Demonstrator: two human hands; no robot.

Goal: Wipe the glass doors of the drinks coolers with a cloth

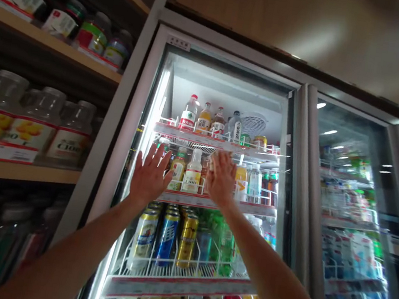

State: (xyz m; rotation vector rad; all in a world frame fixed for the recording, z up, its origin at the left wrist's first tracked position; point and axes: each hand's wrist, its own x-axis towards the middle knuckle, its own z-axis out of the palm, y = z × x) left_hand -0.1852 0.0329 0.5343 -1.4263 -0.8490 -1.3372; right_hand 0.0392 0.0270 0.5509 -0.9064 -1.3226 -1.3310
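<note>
My left hand (149,174) is raised with its fingers spread and holds nothing. It is in front of the left side of a lit drinks fridge, nearest a green-capped bottle (177,169) on the second shelf. My right hand (221,180) is up at about the same height, fingers stretched and closer together, slightly blurred, with nothing seen in it. It hides part of that shelf, between a white-capped bottle (193,172) and an orange juice bottle (241,183). Whether either palm touches the fridge's glass door (217,154) I cannot tell.
Several bottles, one red-capped (189,113), stand on the top fridge shelf. Lower down are beer cans (167,237) and green bottles (223,243) in wire racks. A door handle (301,184) is at the right, beside another fridge door (350,192). Wooden shelves (26,174) with bottles line the left.
</note>
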